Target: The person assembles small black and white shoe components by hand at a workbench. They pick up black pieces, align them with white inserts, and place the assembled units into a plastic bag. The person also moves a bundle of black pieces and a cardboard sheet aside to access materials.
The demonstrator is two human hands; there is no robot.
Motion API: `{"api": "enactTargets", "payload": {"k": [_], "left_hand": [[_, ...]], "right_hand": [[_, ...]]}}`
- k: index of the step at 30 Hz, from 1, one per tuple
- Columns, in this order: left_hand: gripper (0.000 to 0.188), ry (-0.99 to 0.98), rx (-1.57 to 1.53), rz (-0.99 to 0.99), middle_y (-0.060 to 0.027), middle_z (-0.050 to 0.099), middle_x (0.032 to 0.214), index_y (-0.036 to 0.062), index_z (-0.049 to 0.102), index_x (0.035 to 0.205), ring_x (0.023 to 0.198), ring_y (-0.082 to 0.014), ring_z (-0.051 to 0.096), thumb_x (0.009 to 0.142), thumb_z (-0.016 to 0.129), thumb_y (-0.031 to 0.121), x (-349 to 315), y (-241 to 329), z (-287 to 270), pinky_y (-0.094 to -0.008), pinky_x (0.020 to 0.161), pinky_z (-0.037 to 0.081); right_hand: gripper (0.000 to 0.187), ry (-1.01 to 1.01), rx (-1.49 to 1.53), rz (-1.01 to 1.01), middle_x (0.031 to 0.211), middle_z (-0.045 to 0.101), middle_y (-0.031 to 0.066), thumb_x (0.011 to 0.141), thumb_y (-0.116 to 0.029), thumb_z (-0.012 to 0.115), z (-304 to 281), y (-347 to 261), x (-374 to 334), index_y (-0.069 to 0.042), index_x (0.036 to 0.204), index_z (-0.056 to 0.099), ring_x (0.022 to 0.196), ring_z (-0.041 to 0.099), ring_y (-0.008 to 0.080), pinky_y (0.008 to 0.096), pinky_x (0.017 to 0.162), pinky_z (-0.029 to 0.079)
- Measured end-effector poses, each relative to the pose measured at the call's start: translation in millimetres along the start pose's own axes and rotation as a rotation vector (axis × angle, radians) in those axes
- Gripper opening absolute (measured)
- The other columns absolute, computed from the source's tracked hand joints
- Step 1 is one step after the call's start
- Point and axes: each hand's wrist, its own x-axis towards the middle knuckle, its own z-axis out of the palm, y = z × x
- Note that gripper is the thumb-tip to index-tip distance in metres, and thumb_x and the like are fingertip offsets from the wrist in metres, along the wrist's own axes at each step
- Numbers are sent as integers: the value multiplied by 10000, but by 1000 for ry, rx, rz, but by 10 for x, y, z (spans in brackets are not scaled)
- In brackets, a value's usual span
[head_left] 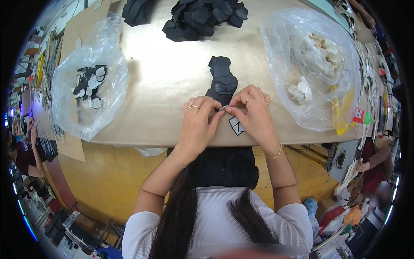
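My left hand (197, 121) and my right hand (255, 111) meet near the table's front edge, thumbs and fingertips pinched together. Between them is a small pale piece (224, 108), mostly covered by the fingers; its exact kind does not show. Just beyond the fingertips, an overlapping row of black cut pieces with rounded ends (223, 80) runs away from me. A few small white pieces with black edges (235, 126) lie by the right thumb, partly under that hand.
An open clear plastic bag (116, 93) on the left holds small black-and-white pieces (92, 84). Another clear bag (276, 56) on the right contains cream-white pieces (300, 91). A black heap of cut pieces (200, 19) lies at the back. Other people work at both sides.
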Motion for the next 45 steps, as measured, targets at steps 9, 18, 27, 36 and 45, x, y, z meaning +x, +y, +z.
{"api": "enactTargets", "payload": {"k": [9, 18, 27, 36, 45], "left_hand": [[206, -228, -1042, -587, -77, 698, 997, -34, 659, 1128, 862, -162, 683, 942, 680, 52, -14, 40, -283, -285, 759, 553], [161, -236, -1334, -694, -110, 708, 943, -42, 640, 1100, 833, -171, 695, 956, 644, 29, -86, 82, -366, -294, 778, 558], [140, -217, -1262, -656, -134, 696, 952, -38, 613, 1072, 841, -192, 697, 936, 635, -9, -127, 166, -380, -311, 764, 562], [132, -163, -1145, -540, -160, 689, 996, -69, 609, 1066, 902, -234, 708, 940, 618, -28, -177, 309, -397, -351, 842, 574], [192, -272, -1285, -742, -120, 717, 994, -45, 644, 1126, 864, -186, 711, 972, 641, 70, -149, 166, -371, -282, 760, 569]], "right_hand": [[209, 175, -31, -217, 843, 560, 6, 704, -147, 839, -123, -178, -63, -113, 794, 653, 845, 541, 199, 366, 824, 329], [413, -18, 408, 70, 913, 657, 51, 713, -83, 873, -234, -316, -162, -26, 1066, 667, 849, 629, 146, 272, 775, 524], [361, 46, 483, 122, 911, 632, 58, 732, -118, 858, -196, -418, -214, -49, 1030, 666, 801, 605, 174, 308, 771, 490], [282, 151, 317, -97, 973, 535, 66, 692, 5, 840, -232, -401, -253, -74, 903, 670, 876, 568, 197, 309, 740, 475], [217, 156, 100, -459, 897, 659, 8, 715, -37, 816, -255, -329, -299, -116, 864, 679, 888, 601, 218, 378, 816, 440]]}}
